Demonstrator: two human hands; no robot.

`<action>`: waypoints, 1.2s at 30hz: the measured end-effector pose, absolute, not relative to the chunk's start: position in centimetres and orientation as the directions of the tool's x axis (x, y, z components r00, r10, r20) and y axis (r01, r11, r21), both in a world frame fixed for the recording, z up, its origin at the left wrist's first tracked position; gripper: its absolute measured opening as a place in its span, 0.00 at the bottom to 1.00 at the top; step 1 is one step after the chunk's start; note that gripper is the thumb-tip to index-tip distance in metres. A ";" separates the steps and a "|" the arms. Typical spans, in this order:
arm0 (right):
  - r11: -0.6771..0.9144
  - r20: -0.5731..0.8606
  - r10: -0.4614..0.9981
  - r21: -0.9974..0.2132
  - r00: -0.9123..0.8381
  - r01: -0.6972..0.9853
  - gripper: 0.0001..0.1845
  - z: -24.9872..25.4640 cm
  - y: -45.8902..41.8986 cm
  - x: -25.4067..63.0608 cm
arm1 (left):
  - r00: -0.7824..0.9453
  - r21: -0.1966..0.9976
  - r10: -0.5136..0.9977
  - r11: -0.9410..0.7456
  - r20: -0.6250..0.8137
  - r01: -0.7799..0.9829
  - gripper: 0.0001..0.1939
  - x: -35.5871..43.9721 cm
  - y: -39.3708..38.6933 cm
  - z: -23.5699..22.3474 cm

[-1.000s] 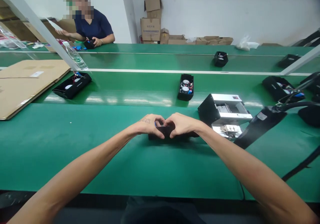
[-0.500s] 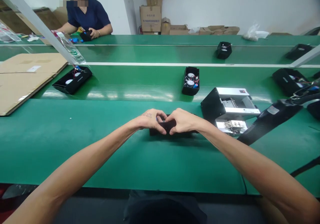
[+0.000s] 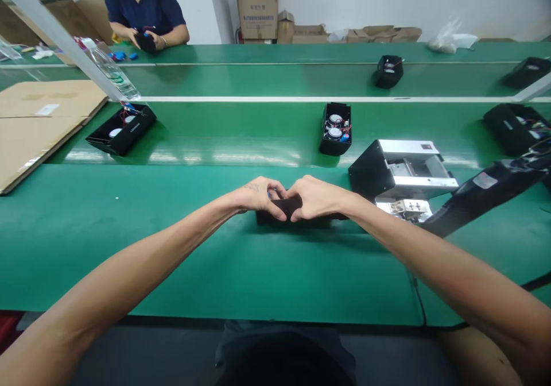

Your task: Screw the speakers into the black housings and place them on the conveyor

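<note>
A flat black case [image 3: 289, 209] lies on the green table [image 3: 129, 242] in front of me, mostly covered by my hands. My left hand [image 3: 259, 196] curls over its left half, fingers bent and pinching at its top. My right hand [image 3: 315, 197] curls over the right half in the same way, its fingertips meeting those of the left. A bit of blue shows between the left fingers. What sits inside the case is hidden.
Open black cases with round parts ride the belt: one at the left [image 3: 121, 130], one ahead [image 3: 336, 128]. A black and silver machine [image 3: 400, 173] stands to my right, a black tool [image 3: 482, 193] beyond it. Cardboard [image 3: 30, 122] lies left. A person [image 3: 144, 10] works opposite.
My hands stay pinched on the black case with hardly any shift. The case on the belt ahead has drifted right. The person opposite has lifted a black case in both hands.
</note>
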State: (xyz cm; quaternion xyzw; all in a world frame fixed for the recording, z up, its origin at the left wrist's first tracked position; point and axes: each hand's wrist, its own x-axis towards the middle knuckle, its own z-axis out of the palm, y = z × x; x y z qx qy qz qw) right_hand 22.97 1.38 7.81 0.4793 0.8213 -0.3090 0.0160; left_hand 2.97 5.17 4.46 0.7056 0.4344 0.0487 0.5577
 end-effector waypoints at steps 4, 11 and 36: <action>0.308 -0.313 0.802 -0.514 -0.509 0.800 0.13 7.6 1.3 22.9 | 0.616 0.821 0.658 0.006 -0.433 0.571 0.28 3.0 5.4 4.5; 0.312 -0.265 0.819 -0.537 -0.508 0.784 0.11 6.8 1.5 22.3 | 0.590 0.830 0.666 0.079 -0.456 0.552 0.27 3.1 5.1 4.5; 0.086 0.297 0.675 -0.941 0.676 0.328 0.19 1.4 -11.8 38.9 | 0.762 0.372 0.567 -0.811 0.312 0.451 0.12 -0.1 -3.2 -3.2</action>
